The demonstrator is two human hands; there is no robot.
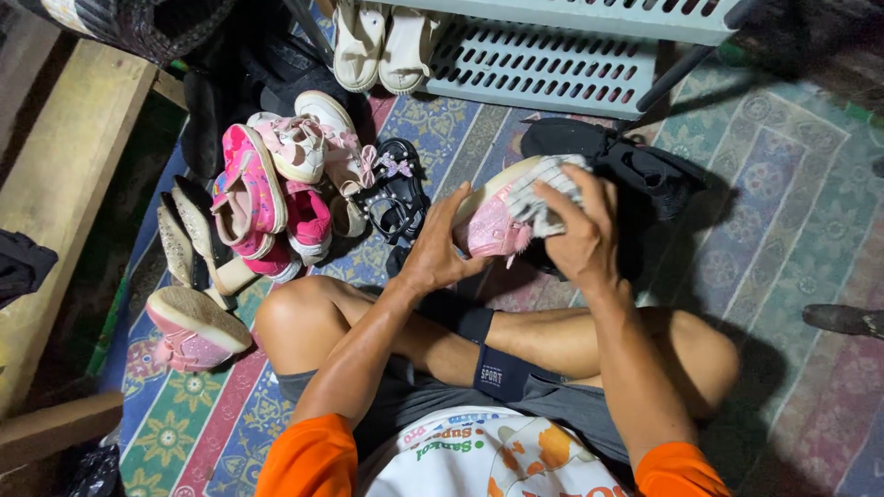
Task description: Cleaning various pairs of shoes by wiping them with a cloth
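Single head view, steep downward, close over lap and patterned mat (792, 230).

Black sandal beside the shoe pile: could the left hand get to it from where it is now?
Probably yes. The black sandal lies just beyond the left hand with open rug between them, but that hand is steadying the pink shoe and must let go first.

Your left hand (440, 247) grips the pink shoe (491, 224) at its near end. Your right hand (578, 232) presses a grey cloth (545, 195) on its sole. Left of the shoe lies a pile of shoes (281, 184); beyond it, a grey rack (543, 63).
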